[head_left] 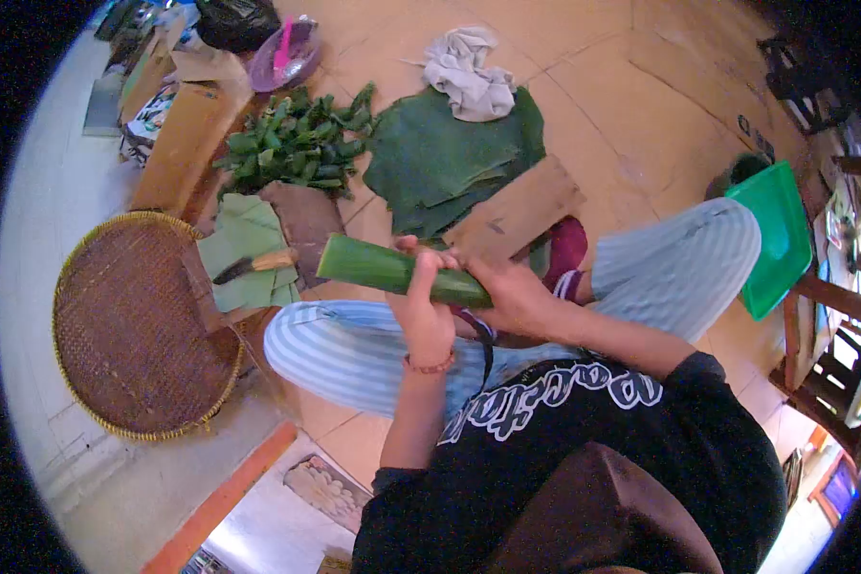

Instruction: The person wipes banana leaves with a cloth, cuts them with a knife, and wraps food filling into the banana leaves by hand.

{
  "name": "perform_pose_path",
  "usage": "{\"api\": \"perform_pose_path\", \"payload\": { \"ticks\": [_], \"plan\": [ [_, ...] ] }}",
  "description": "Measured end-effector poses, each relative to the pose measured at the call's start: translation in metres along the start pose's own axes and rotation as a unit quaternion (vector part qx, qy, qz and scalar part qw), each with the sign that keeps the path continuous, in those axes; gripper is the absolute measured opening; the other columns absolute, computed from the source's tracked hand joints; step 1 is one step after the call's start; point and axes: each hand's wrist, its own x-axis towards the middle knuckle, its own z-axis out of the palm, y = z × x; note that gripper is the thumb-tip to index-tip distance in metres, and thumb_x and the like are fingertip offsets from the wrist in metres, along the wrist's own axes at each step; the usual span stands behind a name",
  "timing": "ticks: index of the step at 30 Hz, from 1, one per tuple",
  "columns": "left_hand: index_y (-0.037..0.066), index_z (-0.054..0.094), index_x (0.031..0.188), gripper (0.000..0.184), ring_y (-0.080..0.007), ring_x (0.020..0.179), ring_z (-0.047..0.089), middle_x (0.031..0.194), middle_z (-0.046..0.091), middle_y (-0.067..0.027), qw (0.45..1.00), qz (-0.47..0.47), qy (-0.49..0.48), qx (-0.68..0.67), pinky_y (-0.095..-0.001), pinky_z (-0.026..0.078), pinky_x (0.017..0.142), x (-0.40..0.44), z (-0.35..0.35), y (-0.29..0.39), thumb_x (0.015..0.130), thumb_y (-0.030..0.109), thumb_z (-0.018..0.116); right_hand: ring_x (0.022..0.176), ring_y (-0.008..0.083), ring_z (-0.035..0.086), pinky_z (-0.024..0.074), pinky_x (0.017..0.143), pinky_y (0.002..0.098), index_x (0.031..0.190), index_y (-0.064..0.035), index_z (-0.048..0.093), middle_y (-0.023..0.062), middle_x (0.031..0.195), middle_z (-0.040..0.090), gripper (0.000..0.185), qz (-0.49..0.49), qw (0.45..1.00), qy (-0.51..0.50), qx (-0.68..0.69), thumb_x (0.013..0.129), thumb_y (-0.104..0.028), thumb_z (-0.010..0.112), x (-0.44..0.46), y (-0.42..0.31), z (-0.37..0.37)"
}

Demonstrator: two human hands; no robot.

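Observation:
A folded green leaf strip (359, 265) is held in the air above my lap, pointing to the left. My left hand (425, 287), with a beaded bracelet at the wrist, has its fingers wrapped round the middle of it. Close beside it, my right hand (509, 292) grips the strip near its right end. Beyond my hands lie a brown board (517, 209) and a stack of large green leaves (430, 158) with a pale cloth (471, 77) on top. A knife (255, 265) rests on lighter leaf pieces (244, 230) to the left.
A heap of small green leaf bundles (297, 142) lies on the floor at the upper left. A round woven tray (148, 325) is at the left, and a purple bowl (301, 57) stands farther back. A green plastic tray (775, 239) is by my knee at the right.

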Motion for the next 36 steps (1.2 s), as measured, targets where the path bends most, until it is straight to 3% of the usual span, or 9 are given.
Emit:
{"api": "perform_pose_path", "payload": {
  "ticks": [2,5,8,9,12,16,19,23,36],
  "plan": [
    [0.004,0.041,0.113,0.041,-0.0178,0.071,0.054,0.074,0.050,-0.0037,0.983,-0.022,-0.123,-0.133,-0.0397,0.046,0.076,-0.001,0.001,0.009,0.079,0.013,0.061,0.073,0.0266,0.059,0.0469,0.068,0.0382,0.105,-0.0016,0.050,0.0170,0.083,0.059,0.048,0.030,0.977,-0.135,0.160,0.066,-0.023,0.068,-0.001,-0.007,-0.012],
    [0.004,0.041,0.113,0.045,-0.0174,0.071,0.054,0.075,0.050,-0.0033,0.921,-0.078,-0.301,-0.236,-0.0404,0.046,0.075,0.008,-0.010,0.008,0.077,0.018,0.063,0.057,0.0128,0.057,0.0432,0.049,0.0265,0.100,-0.0060,0.050,0.0099,0.068,0.058,0.035,0.164,0.772,-0.382,0.482,0.074,-0.024,0.067,-0.006,-0.011,-0.021],
    [0.004,0.041,0.112,0.037,-0.0183,0.071,0.055,0.077,0.051,-0.0034,0.995,-0.069,-0.056,-0.042,-0.0389,0.047,0.073,0.013,0.001,-0.001,0.081,0.015,0.060,0.057,0.0135,0.057,0.0439,0.050,0.0276,0.098,-0.0031,0.050,0.0074,0.068,0.058,0.037,0.033,0.993,-0.078,0.086,0.072,-0.020,0.069,0.008,0.004,-0.007],
    [0.004,0.042,0.111,0.035,-0.0184,0.071,0.055,0.078,0.052,-0.0035,0.997,-0.058,0.031,0.032,-0.0386,0.047,0.072,0.015,0.003,-0.004,0.082,0.015,0.058,0.056,0.0137,0.057,0.0444,0.050,0.0284,0.097,-0.0025,0.050,0.0071,0.068,0.058,0.037,-0.044,0.991,0.066,-0.110,0.071,-0.020,0.069,0.011,0.003,-0.006],
    [0.002,0.039,0.118,0.042,-0.0241,0.093,0.055,0.101,0.054,-0.0110,0.985,-0.085,-0.085,-0.124,-0.0411,0.045,0.085,0.011,0.000,0.001,0.083,0.015,0.058,0.056,0.0189,0.056,0.0475,0.059,0.0351,0.098,-0.0007,0.052,0.0045,0.066,0.057,0.037,0.015,0.979,-0.075,0.187,0.073,-0.022,0.068,0.008,-0.006,-0.025],
    [0.001,0.036,0.123,0.050,-0.0266,0.105,0.051,0.113,0.051,-0.0143,0.966,-0.158,-0.125,-0.164,-0.0418,0.042,0.092,0.006,-0.008,0.007,0.082,0.014,0.060,0.067,0.0182,0.058,0.0464,0.067,0.0324,0.099,-0.0010,0.055,0.0043,0.070,0.057,0.034,0.169,0.791,-0.302,0.505,0.079,-0.028,0.063,-0.004,0.003,-0.039],
    [0.001,0.038,0.120,0.046,-0.0240,0.105,0.052,0.113,0.051,-0.0132,0.986,-0.136,-0.074,-0.068,-0.0370,0.045,0.089,0.008,-0.012,0.000,0.080,0.009,0.062,0.077,0.0136,0.056,0.0440,0.073,0.0288,0.102,-0.0012,0.057,0.0058,0.080,0.058,0.037,0.184,0.893,-0.102,0.398,0.084,-0.033,0.058,-0.002,0.008,-0.043],
    [0.002,0.041,0.115,0.046,-0.0183,0.100,0.054,0.109,0.054,-0.0108,0.982,-0.189,-0.014,0.005,-0.0307,0.047,0.083,0.006,0.002,-0.005,0.076,0.003,0.065,0.080,0.0117,0.052,0.0425,0.074,0.0261,0.102,-0.0014,0.062,0.0050,0.090,0.059,0.042,0.175,0.936,-0.010,0.306,0.083,-0.039,0.056,0.015,0.020,-0.069],
    [-0.002,0.056,0.099,0.029,-0.0163,0.088,0.054,0.096,0.058,-0.0063,0.944,-0.122,-0.067,0.298,-0.0272,0.041,0.079,0.002,0.023,-0.023,0.080,0.020,0.059,0.082,0.0147,0.054,0.0419,0.075,0.0280,0.092,-0.0001,0.064,0.0054,0.086,0.061,0.030,0.195,0.942,0.000,0.271,0.075,-0.025,0.062,0.004,0.026,-0.071]
  ]
}}
